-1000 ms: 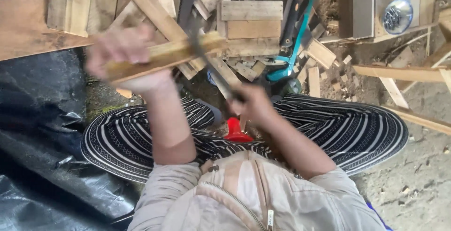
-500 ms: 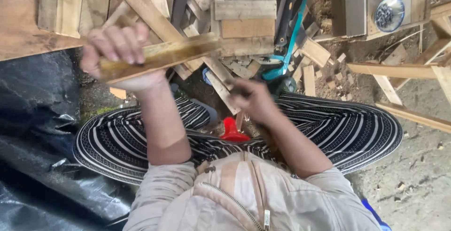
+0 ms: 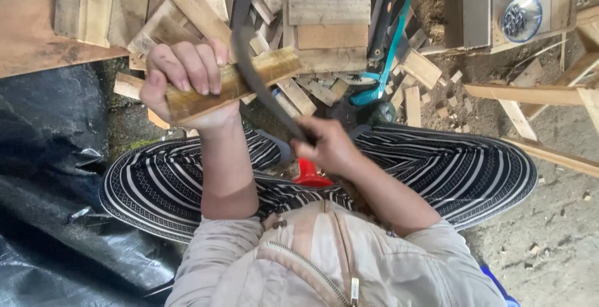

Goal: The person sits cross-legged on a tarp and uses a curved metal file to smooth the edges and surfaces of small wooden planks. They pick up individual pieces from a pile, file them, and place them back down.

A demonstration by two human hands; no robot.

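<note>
My left hand (image 3: pixel 187 73) grips a short flat stick of wood (image 3: pixel 249 76), yellowish and rough, held level in front of me. My right hand (image 3: pixel 324 148) is closed on the handle of a dark curved blade (image 3: pixel 249 70) like a sickle or long knife. The blade arcs up and lies across the stick near its right end. Below my hands are my legs in black-and-white striped cloth (image 3: pixel 437 170). A small red thing (image 3: pixel 310 175) shows between my knees, partly hidden by my right wrist.
Many cut wood offcuts and planks (image 3: pixel 327 23) lie heaped ahead. A teal-handled tool (image 3: pixel 387 57) leans among them. A blue patterned bowl (image 3: pixel 521 17) sits on boards at top right. Black plastic sheeting (image 3: pixel 50 176) covers the ground at left; bare dirt lies at right.
The stick has stayed in my left hand. The blade has swung up from low beside the stick and now lies across it, my right hand shifting a little.
</note>
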